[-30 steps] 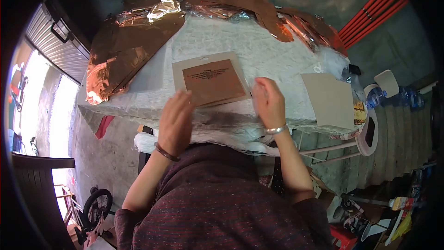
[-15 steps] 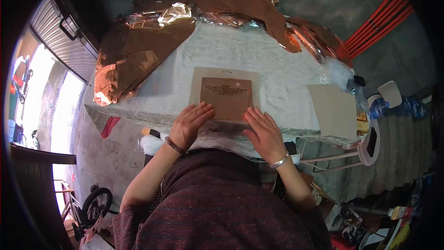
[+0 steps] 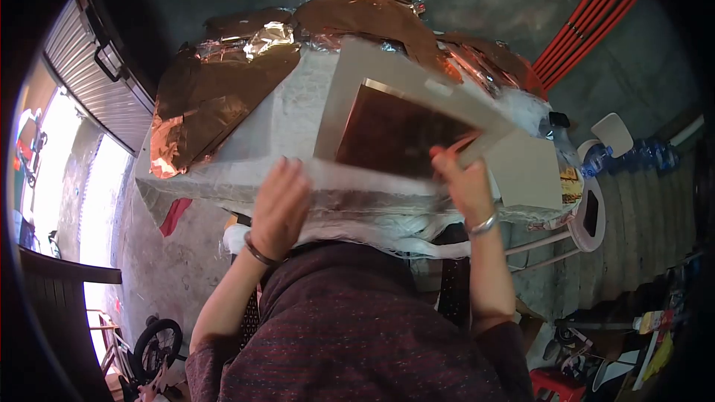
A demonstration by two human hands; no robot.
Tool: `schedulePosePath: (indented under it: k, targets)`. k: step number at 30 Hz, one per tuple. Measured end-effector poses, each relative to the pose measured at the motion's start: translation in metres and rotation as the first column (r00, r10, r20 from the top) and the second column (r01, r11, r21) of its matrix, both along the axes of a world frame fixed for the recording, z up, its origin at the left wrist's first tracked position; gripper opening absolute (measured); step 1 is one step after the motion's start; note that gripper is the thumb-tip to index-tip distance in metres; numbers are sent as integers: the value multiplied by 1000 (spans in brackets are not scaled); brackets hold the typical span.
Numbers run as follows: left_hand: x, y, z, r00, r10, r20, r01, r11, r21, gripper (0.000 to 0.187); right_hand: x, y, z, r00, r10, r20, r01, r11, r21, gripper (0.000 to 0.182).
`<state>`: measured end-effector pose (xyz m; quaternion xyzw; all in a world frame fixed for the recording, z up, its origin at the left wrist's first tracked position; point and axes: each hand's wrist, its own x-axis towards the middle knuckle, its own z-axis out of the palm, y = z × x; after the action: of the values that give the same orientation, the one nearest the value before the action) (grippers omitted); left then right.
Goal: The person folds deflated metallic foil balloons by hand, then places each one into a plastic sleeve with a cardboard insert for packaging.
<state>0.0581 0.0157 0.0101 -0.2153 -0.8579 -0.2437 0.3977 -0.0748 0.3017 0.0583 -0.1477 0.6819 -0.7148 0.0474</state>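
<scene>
My right hand pinches the near right corner of a flat grey card that is tilted up off the table. On the card lies a shiny dark brown rectangle with a pale strip along its far edge; motion smears the print. My left hand is to the left of the card at the table's near edge. Its fingers are stretched out, blurred, and hold nothing. A second plain grey card lies on the table to the right, partly behind the raised one.
The table has a whitish, wrinkled cover. Copper-coloured foil sheets lie along its left and far sides. A plastic bottle stands by its right edge, with a white stool beyond. Red pipes run at the far right.
The card has been lifted from flat on the table and turned, moving right and away, with my right hand now gripping its corner. My left hand has drawn back from it.
</scene>
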Motion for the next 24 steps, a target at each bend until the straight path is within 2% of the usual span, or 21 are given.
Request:
schedulePosePath:
  k: [1, 2, 3, 4, 5, 6, 7, 8, 9, 10, 12, 14, 16, 17, 18, 19, 20, 21, 22, 24]
  targets:
    - [-2, -5, 13, 998, 55, 42, -59, 992, 107, 57, -13, 0, 5, 1000, -4, -9, 4, 1000, -3, 11]
    - [-6, -8, 20, 991, 104, 88, -120, 970, 211, 66, -26, 0, 7, 990, 54, -132, -55, 998, -5, 10]
    - [-12, -8, 21, 992, 98, 79, -112, 972, 208, 66, -36, 0, 7, 962, 107, -253, -110, 994, 1, 10]
    - [-19, -7, 18, 989, 46, 143, -96, 928, 361, 75, -46, -3, 0, 960, 98, -261, -102, 995, -3, 10]
    - [-26, -6, 15, 979, -18, 203, -89, 857, 507, 85, -57, -5, -15, 983, 179, -28, -171, 969, 177, 11]
    - [-35, -7, 9, 979, -25, 201, -82, 858, 508, 85, -63, -6, -29, 953, 209, 219, -274, 904, 328, 12]
    - [-45, -10, 4, 955, -102, 277, -71, 831, 552, 92, -66, -7, -40, 955, 202, 218, -267, 906, 328, 12]
    - [-55, -11, 0, 921, -180, 345, -66, 802, 594, 99, -70, -6, -50, 964, 228, 133, -256, 933, 253, 12]
    - [-62, -12, 1, 897, -197, 394, -59, 832, 551, 101, -69, -9, -47, 967, 249, 42, -253, 951, 177, 12]
    - [-71, -14, 1, 897, -201, 393, -53, 835, 548, 101, -68, -10, -44, 969, 244, 38, -247, 953, 174, 12]
    - [-87, -15, 2, 804, -441, 398, 39, 708, 706, 98, -63, -7, -37, 959, 274, 72, -283, 942, 184, 12]
    - [-95, -12, 6, 826, -457, 331, 100, 695, 712, 95, -66, -3, -41, 962, 274, 11, -273, 949, 161, 11]
    - [-96, -10, 6, 883, -413, 224, 95, 624, 775, 96, -70, 0, -49, 960, 277, -38, -270, 953, 136, 11]
    - [-98, -7, 1, 871, -461, 167, 131, 547, 827, 85, -72, 0, -54, 950, 302, -83, -275, 931, 241, 11]
    - [-99, -7, -5, 865, -470, 174, 135, 554, 822, 85, -70, -1, -59, 937, 326, -127, -267, 901, 341, 12]
    - [-102, -8, -9, 781, -554, 287, 102, 568, 817, 77, -70, -1, -63, 939, 318, -132, -259, 905, 339, 12]
    - [-103, -8, -14, 679, -621, 391, 69, 585, 808, 70, -71, -2, -66, 930, 351, -111, -322, 922, 214, 12]
    - [-97, 1, -6, 670, -633, 388, 26, 541, 840, 43, -70, -2, -68, 921, 379, -94, -372, 924, 83, 12]
    - [-92, 3, 5, 662, -641, 388, 35, 544, 838, 43, -60, -2, -56, 925, 367, -98, -360, 930, 80, 12]
    - [-85, 9, 19, 565, -447, 693, -115, 790, 603, 27, -33, 4, -31, 932, 336, 137, -339, 941, -3, 11]
